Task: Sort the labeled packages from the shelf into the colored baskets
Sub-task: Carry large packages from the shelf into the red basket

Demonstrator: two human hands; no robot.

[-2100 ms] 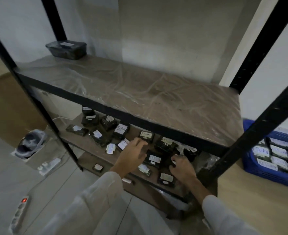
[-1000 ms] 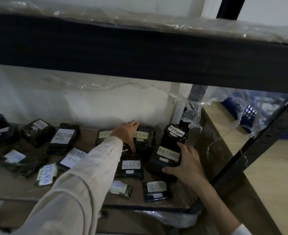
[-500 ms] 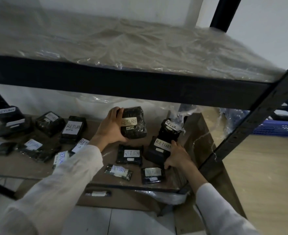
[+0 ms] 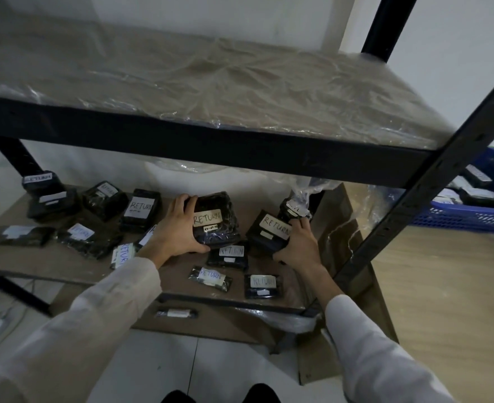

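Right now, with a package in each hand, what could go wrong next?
The right hand grips a labelled package with a smaller package perched against it; that one could tumble off when lifted. The left hand holds its bulky package by one edge, so it might slip on the way to the blue basket.

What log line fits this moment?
phase: pick | left hand: grips RETURN package | right hand: grips second package | basket: blue, right of shelf
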